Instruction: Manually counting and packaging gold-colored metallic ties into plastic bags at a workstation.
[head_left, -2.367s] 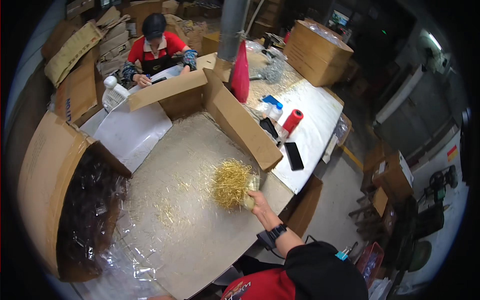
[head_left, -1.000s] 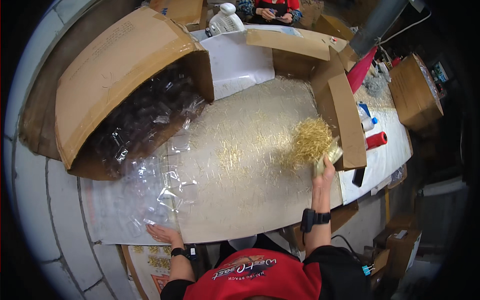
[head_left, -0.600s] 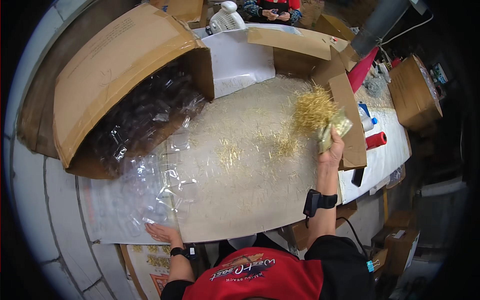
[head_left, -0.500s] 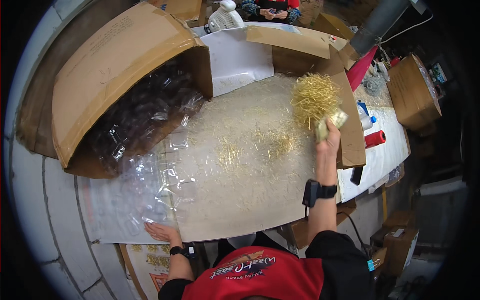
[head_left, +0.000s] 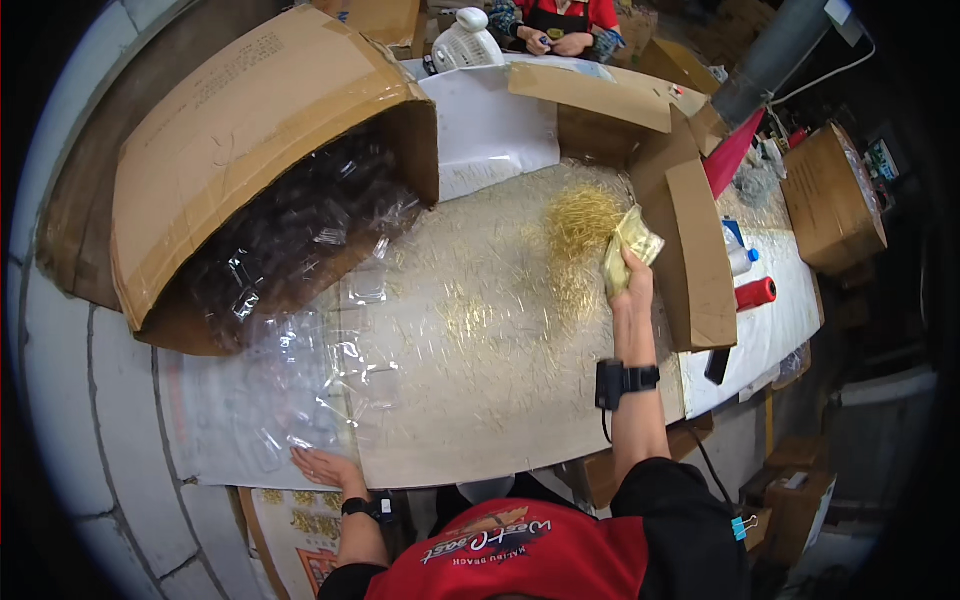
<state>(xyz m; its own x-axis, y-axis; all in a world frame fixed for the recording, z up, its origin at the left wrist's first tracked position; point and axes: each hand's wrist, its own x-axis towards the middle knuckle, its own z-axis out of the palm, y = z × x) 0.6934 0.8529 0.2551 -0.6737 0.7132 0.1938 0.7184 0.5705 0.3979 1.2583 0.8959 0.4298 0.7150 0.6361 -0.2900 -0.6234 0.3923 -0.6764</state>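
My right hand point(head_left: 634, 279) grips a crumpled, pale yellowish plastic bag point(head_left: 641, 246) at the right side of the worktable. Left of the bag lies a loose heap of thin gold metal pins point(head_left: 580, 224), and more pins are strewn toward the table's middle. What is left inside the bag cannot be made out. At the table's near left edge my left hand point(head_left: 322, 467) lies flat with its fingers stretched out. It is beside several clear plastic pieces point(head_left: 292, 350) and holds nothing.
A large cardboard box point(head_left: 250, 110) on its side, full of clear plastic pieces, stands at left. Cardboard walls point(head_left: 701, 262) border the table's right side. Beyond are a red cylinder point(head_left: 756, 293), a white fan point(head_left: 468, 42) and another person's hands point(head_left: 555, 43).
My right hand and the bag have shifted a little left and nearer. The gold pins have dropped and spread onto the table as a flatter heap. My left hand stays put.
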